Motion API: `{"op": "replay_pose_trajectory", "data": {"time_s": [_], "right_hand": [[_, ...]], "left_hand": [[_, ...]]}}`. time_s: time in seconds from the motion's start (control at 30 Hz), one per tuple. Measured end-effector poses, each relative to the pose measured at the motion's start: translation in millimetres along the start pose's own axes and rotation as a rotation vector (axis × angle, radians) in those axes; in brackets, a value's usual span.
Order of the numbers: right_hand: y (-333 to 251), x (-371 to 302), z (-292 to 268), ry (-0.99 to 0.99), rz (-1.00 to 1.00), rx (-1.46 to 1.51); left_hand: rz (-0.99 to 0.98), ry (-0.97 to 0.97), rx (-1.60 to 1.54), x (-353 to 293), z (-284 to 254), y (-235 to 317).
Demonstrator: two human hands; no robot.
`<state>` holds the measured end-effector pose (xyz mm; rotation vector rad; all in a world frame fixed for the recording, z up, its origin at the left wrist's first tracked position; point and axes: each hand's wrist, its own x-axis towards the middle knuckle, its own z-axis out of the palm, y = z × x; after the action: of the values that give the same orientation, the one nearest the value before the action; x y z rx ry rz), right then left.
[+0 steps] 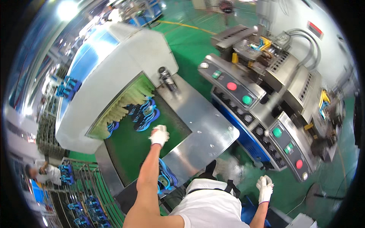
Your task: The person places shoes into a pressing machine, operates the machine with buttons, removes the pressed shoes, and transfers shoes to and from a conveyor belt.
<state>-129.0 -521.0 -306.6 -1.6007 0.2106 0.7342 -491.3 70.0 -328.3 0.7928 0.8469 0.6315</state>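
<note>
My left hand, in a white knit glove, reaches over a green conveyor belt. Its fingers are loosely bent, and I see nothing held in them. Just beyond it, a pair of blue and black shoes lies on the belt, apart from the hand. Another blue shoe is partly hidden under the curtain at the machine opening. Low at my right side hangs my right hand, also gloved, with its fingers loosely curled and apart and nothing in them. More blue shoes sit beside my left forearm, partly covered by it.
A white tunnel machine with a pale strip curtain spans the belt. A dark bottle stands on the steel table edge. At right is a press machine with buttons. Racks with shoes and another person are at left.
</note>
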Motion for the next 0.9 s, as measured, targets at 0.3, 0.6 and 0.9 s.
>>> {"op": "replay_pose_trajectory", "data": {"time_s": [0.3, 0.6, 0.9], "right_hand": [[72.7, 46.8, 21.9, 0.099, -0.082, -1.158], [-67.4, 48.2, 249.5, -0.336, -0.295, -1.500], [-124.9, 2.8, 511.3, -0.901, -1.034, -1.058]], "left_hand": [[0.082, 0.901, 1.198, 113.4, -70.1, 135.8], [0.559, 0.804, 1.480, 137.3, -146.8, 79.5], [0.667, 0.044, 1.396, 49.9, 62.0, 85.2]]}}
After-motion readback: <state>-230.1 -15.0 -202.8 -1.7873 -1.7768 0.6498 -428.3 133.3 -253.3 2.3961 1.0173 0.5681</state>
